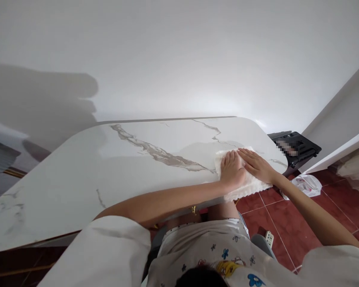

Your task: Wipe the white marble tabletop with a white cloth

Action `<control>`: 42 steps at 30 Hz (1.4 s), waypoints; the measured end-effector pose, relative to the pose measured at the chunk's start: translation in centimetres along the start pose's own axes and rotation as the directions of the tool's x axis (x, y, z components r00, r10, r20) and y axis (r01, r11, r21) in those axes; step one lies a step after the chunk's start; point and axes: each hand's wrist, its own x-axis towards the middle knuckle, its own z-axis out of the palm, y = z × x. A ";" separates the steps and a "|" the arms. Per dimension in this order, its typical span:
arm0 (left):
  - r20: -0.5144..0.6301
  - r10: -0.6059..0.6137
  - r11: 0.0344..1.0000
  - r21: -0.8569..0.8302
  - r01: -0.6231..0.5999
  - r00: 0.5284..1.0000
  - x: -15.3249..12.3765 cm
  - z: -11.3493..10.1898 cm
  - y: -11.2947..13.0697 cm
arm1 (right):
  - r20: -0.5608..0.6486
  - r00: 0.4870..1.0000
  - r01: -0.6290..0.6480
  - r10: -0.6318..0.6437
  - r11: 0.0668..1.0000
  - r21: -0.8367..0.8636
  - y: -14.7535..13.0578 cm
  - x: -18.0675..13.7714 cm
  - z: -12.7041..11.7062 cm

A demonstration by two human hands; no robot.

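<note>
A white textured cloth (249, 186) lies spread at the right end of a white tabletop (137, 175) with grey-brown marble veining. Its lower part hangs over the near edge. My left hand (233, 169) rests on the cloth, palm down, fingers pointing away from me and lying along it. Close beside it, my right hand (259, 165) is flat on the cloth with its fingers stretched toward the left. The two hands touch or nearly touch near the fingertips of the right. Neither hand appears to have its fingers wrapped round the cloth.
The table's far edge stands along a white wall (167, 59). Beyond its right end is a black folded object (302, 147). On the red tiled floor (281, 223) lie a white plastic bag (306, 185) and a power strip (269, 239). My lap is under the near edge.
</note>
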 end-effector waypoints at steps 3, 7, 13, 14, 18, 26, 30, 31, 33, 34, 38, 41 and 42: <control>0.008 0.067 0.998 -0.015 -0.067 0.998 0.7 0.9 1.3 | -0.010 0.999 -0.048 0.048 0.999 0.012 1.6 -1.1 -0.6; -0.012 0.142 0.990 -0.009 -0.142 0.990 2.5 1.4 2.1 | -0.044 0.996 -0.083 0.084 0.996 0.014 4.0 -0.7 -0.8; -0.054 0.184 0.981 0.077 -0.180 0.981 8.1 0.8 1.5 | -0.065 0.991 -0.123 0.121 0.992 -0.029 7.7 4.3 -0.6; -0.072 0.188 0.979 0.088 -0.182 0.980 9.4 0.6 1.3 | -0.067 0.991 -0.121 0.118 0.992 -0.038 8.4 5.5 -0.5; -0.149 0.214 0.974 0.105 -0.199 0.965 14.3 0.0 -0.2 | -0.083 0.989 -0.127 0.122 0.990 -0.057 11.1 10.3 -0.2; -0.227 0.232 0.962 0.196 -0.189 0.946 21.7 -1.1 -3.3 | -0.082 0.982 -0.175 0.172 0.984 -0.029 14.7 18.5 0.8; -0.254 0.234 0.962 0.198 -0.187 0.938 24.9 -1.4 -4.3 | -0.085 0.979 -0.185 0.185 0.983 -0.002 16.2 21.3 0.9; -0.258 0.234 0.963 0.195 -0.187 0.937 25.6 -1.5 -4.5 | -0.093 0.978 -0.187 0.187 0.982 0.009 16.5 21.9 1.0; -0.259 0.234 0.963 0.193 -0.187 0.937 26.7 -1.6 -4.8 | -0.111 0.973 -0.201 0.203 0.979 0.030 17.0 22.7 1.0; -0.258 0.234 0.963 0.195 -0.187 0.937 27.2 -1.6 -4.9 | -0.116 0.970 -0.212 0.215 0.976 0.037 17.2 23.0 1.1; -0.254 0.249 0.959 0.201 -0.201 0.935 27.7 -1.6 -5.0 | -0.121 0.965 -0.229 0.231 0.973 0.032 17.5 23.2 1.1; -0.257 0.245 0.960 0.200 -0.196 0.935 27.1 -1.5 -4.8 | -0.116 0.968 -0.227 0.224 0.974 -0.015 17.0 22.8 1.1; -0.257 0.244 0.960 0.202 -0.194 0.935 26.7 -1.6 -4.8 | -0.103 0.969 -0.228 0.223 0.973 -0.037 16.6 22.5 1.1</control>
